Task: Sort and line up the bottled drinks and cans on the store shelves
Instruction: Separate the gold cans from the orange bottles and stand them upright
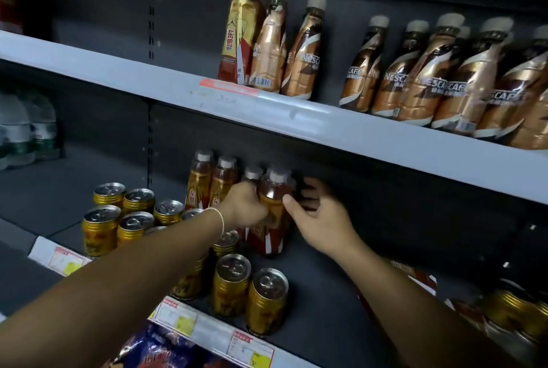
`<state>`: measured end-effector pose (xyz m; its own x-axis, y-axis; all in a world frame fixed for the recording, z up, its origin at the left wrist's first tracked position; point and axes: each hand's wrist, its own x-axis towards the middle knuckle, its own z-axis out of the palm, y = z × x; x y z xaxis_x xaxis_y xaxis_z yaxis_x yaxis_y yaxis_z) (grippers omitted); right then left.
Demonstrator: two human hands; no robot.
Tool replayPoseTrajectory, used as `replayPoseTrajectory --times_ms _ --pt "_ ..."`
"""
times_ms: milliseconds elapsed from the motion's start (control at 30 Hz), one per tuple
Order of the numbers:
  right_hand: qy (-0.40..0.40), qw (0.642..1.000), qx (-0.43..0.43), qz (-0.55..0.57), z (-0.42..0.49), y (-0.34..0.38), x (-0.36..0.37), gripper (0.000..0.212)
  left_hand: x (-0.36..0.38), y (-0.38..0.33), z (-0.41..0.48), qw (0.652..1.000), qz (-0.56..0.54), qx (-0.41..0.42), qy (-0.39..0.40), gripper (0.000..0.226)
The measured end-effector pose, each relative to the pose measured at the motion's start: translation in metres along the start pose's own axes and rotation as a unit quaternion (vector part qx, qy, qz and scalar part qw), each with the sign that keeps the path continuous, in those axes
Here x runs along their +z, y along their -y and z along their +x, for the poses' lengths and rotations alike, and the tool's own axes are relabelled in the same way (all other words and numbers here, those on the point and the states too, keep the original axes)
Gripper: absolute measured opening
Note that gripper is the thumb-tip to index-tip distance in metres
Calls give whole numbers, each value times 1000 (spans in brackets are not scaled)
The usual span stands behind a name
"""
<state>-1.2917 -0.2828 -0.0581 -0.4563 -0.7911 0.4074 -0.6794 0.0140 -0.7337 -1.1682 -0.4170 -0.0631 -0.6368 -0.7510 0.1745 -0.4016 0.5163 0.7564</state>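
Note:
On the middle shelf (326, 278) stands a gold-and-red energy drink bottle (271, 237) with a white cap. My left hand (244, 206) grips its left side at the shoulder. My right hand (318, 216) touches its right side, thumb on the bottle and fingers spread behind it. Two more such bottles (207, 183) stand behind to the left. Several gold cans (130, 219) fill the shelf's left front, and two gold cans (249, 293) stand near the front edge. One gold-and-red bottle (240, 35) stands on the upper shelf among brown coffee bottles (430, 80).
The upper shelf edge (296, 118) hangs just above my hands. Water bottles (26, 127) stand at the far left. More cans and a red pack (510, 314) lie at the lower right. Price tags (249, 347) line the shelf front. Blue packets (154, 350) sit below.

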Motion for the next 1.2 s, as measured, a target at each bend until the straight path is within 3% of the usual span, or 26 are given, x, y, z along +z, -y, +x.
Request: replayPoseTrajectory --times_ms 133,267,367,533,700,967,1200 --pt "-19 999 14 -22 2 0 14 13 -16 20 9 1000 -10 -14 22 32" --pt "-28 999 22 -38 1 4 28 38 -21 39 15 996 -77 -31 25 29" --pt "-27 998 45 -40 -1 6 37 53 -21 47 21 996 -67 -32 43 25" --pt "-27 996 59 -54 -4 5 49 58 -18 55 22 998 -8 -43 53 31" --pt "-18 995 64 -72 -8 5 57 55 -20 63 21 997 -14 -60 49 28" --pt "-13 994 58 -95 -13 10 63 52 -20 58 7 996 26 -60 65 43" --pt "-9 992 59 -110 -14 17 64 50 -29 52 -17 992 86 -45 83 5"
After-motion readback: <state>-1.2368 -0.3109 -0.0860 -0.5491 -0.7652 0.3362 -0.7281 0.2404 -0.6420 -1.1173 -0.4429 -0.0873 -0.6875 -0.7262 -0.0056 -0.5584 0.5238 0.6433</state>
